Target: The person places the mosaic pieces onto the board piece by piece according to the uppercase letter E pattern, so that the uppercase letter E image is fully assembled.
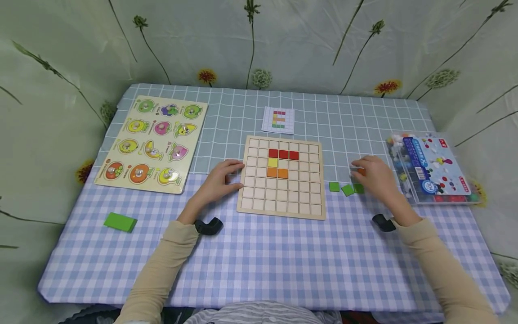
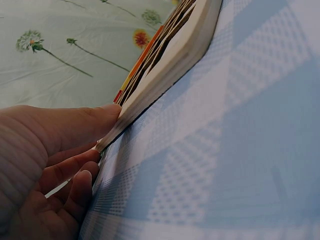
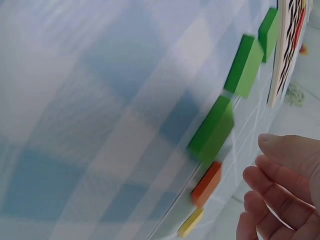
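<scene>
A wooden grid board (image 1: 283,198) lies mid-table, with three red tiles (image 1: 283,155), one yellow tile (image 1: 273,162) and two orange tiles (image 1: 277,173) in its squares. My left hand (image 1: 220,181) touches the board's left edge with thumb and fingertips; the left wrist view shows the thumb (image 2: 95,122) against that edge. Right of the board, my right hand (image 1: 376,177) hovers over loose tiles, fingers loosely bent. Three green tiles (image 3: 212,127), an orange tile (image 3: 207,185) and a yellow tile (image 3: 191,223) lie in a row beside it. Nothing shows between its fingers.
Behind the board lies a pattern card (image 1: 278,120). A fruit puzzle board (image 1: 162,135) is at the left, with a green block (image 1: 120,222) nearer the front. At the right stands a clear plastic box (image 1: 435,168) of coloured pieces.
</scene>
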